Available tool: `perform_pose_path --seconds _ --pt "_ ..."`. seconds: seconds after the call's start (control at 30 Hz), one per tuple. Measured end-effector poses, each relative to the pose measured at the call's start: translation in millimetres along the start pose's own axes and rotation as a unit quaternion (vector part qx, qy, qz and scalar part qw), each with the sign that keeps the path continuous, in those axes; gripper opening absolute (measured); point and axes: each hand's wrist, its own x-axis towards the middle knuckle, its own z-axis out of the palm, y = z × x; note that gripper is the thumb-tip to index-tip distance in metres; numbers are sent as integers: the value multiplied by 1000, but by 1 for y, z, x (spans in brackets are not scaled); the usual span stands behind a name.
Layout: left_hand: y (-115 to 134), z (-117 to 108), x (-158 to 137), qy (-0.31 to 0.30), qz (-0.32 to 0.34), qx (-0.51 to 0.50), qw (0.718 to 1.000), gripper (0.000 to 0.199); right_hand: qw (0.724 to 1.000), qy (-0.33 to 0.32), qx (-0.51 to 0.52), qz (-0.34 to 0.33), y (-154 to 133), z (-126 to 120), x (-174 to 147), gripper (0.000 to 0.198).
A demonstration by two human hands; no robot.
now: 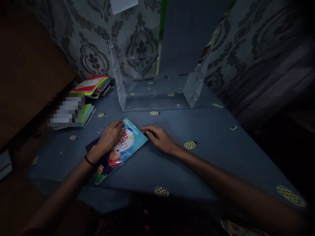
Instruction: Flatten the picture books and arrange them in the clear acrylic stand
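Observation:
A thin picture book (pixel 134 146) with a blue cover, a cartoon fish and Chinese characters lies at a slant on the table. Across its upper left part rests my left hand (pixel 112 136), fingers stretched out over the cover, a dark band at the wrist. My right hand (pixel 159 139) is at the book's right corner, its fingers curled together against the edge. The undersides of those fingertips are hidden.
Behind the book stands a clear acrylic rack (pixel 152 101). Two stacks of books, one nearer (pixel 87 114) and one farther (pixel 91 85), sit at the table's left edge. A blue cloth with yellow pineapples covers the table (pixel 216 157). A tall dark panel (pixel 187 39) rises behind the rack.

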Motion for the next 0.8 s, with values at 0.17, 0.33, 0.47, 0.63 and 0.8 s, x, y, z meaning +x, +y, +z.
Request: perform_pose_path --seconds 0.17,0.33,0.47,0.63,0.8 --pt "36 -5 -2 -23 80 -63 995 43 999 12 43 2 1 -2 -2 35" --pt "61 -18 -26 -48 104 -11 993 55 998 12 53 13 -1 -5 -4 35" --pt "74 -20 -28 -55 73 63 994 48 999 19 47 18 0 -5 -7 34" --pt "78 -23 -25 -57 64 64 994 33 997 24 62 30 0 -9 -13 33" --pt "74 -33 -25 -38 59 3 997 35 995 29 82 54 -5 -13 -14 33"
